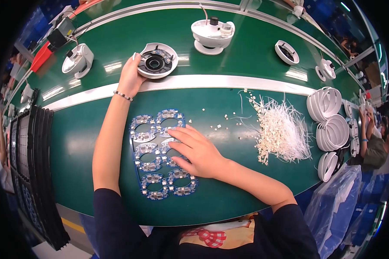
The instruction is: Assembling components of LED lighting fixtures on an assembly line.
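Note:
My left hand (132,73) reaches to the far belt and grips the left rim of a white round plastic housing (172,64). The housing's open side faces up, showing a black ring and dark parts inside. On the green table, a blue panel of ring-shaped circuit boards (155,177) lies flat in front of me. My right hand (199,153) rests over the panel's right side, fingers stretched out and apart. It covers part of the middle and upper right boards. Nothing shows in its grasp.
White cables with small connectors (285,129) lie heaped to the right; loose connectors (219,126) are scattered nearby. Stacked white rings (333,134) stand at the right edge. Black trays (28,159) are piled at left. White devices (212,34) sit on the green belt behind a metal rail (229,81).

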The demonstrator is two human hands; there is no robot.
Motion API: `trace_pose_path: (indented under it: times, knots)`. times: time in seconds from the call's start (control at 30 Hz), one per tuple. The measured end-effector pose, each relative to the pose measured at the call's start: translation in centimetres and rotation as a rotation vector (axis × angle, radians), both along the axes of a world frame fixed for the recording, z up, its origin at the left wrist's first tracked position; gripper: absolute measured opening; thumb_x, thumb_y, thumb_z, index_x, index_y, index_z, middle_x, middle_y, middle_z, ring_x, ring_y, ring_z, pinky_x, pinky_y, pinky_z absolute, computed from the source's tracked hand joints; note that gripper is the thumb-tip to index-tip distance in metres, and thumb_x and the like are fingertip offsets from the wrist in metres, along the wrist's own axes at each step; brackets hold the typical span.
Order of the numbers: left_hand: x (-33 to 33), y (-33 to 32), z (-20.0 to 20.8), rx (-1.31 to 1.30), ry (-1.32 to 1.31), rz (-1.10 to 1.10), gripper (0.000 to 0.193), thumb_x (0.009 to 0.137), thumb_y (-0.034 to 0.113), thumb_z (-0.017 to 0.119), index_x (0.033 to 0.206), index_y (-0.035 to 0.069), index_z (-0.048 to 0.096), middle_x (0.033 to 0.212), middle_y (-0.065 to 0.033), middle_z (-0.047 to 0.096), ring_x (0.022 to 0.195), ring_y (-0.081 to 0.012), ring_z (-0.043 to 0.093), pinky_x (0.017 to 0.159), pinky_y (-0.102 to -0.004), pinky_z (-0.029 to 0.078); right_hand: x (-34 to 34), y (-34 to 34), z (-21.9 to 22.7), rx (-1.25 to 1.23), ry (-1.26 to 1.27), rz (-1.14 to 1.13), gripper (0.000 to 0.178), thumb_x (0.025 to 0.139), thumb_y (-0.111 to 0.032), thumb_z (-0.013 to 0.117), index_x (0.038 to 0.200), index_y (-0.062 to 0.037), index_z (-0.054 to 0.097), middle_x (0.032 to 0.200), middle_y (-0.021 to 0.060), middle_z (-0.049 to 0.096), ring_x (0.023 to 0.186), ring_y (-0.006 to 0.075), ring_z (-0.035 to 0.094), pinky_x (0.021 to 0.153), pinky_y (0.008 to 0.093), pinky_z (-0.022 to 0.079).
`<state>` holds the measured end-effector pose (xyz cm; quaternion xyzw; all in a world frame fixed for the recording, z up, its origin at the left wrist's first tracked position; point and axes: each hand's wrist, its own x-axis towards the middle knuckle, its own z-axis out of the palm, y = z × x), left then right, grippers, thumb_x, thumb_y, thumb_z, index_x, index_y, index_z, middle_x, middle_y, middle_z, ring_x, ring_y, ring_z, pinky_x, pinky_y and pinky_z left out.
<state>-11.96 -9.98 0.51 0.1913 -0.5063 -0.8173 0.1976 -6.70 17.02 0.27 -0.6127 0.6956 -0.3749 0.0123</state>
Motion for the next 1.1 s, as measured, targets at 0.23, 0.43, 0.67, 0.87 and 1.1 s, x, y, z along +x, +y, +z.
trace_pose_path:
  times: [0.23,0.43,0.67,0.87,1.1]
  knots:
    - [6.2,2.6,2.5,-1.284,0.085,0.236,0.011,0.074,0.003,0.06,0.085,0.002,0.059,0.087,-0.0093,0.061,0.081,-0.0173,0.059,0.071,-0.0271,0.046,0.0,0.2,-0.6,0.039,-0.016,-0.007,0.036,0.071,-0.015,0.067,0.102,-0.0025,0.056,0.121,0.0146,0.047,0.114,0.0317,0.044,0.097,0.0445,0.035]
    - [11.0,7.1,1.8,-1.471,0.014,-0.195,0.01,0.068,0.002,0.066,0.076,0.003,0.061,0.082,-0.0075,0.059,0.076,-0.0249,0.056,0.067,-0.0326,0.047,0.1,-0.1,-0.4,0.031,0.004,0.003,0.035,0.07,-0.015,0.066,0.099,-0.0003,0.054,0.119,0.017,0.047,0.111,0.0326,0.044,0.097,0.0432,0.035]
    - [11.1,7.2,1.7,-1.442,-0.067,-0.267,0.008,0.069,0.003,0.065,0.075,0.001,0.059,0.082,-0.0083,0.059,0.073,-0.0269,0.058,0.063,-0.0336,0.048,0.2,-0.1,-0.7,0.022,-0.039,-0.008,0.037,0.069,-0.015,0.066,0.101,-0.0019,0.056,0.121,0.0146,0.047,0.113,0.0311,0.045,0.096,0.0438,0.036]
    - [10.2,8.8,2.2,-1.391,-0.023,-0.129,0.008,0.069,-0.001,0.063,0.074,0.0,0.057,0.08,-0.0092,0.058,0.071,-0.0263,0.057,0.063,-0.0334,0.047,-0.3,0.1,-0.8,-0.005,-0.031,-0.003,0.036,0.07,-0.016,0.065,0.101,-0.0001,0.055,0.118,0.0167,0.047,0.112,0.0326,0.044,0.097,0.0435,0.035]
    - [10.0,9.6,1.2,-1.486,0.086,-0.208,0.014,0.066,0.001,0.066,0.08,0.002,0.064,0.086,-0.0064,0.061,0.077,-0.0227,0.058,0.067,-0.0311,0.047,-0.1,0.1,-1.1,-0.071,-0.035,-0.024,0.037,0.068,-0.016,0.067,0.1,0.0005,0.056,0.112,0.0162,0.05,0.109,0.0321,0.046,0.095,0.0432,0.037]
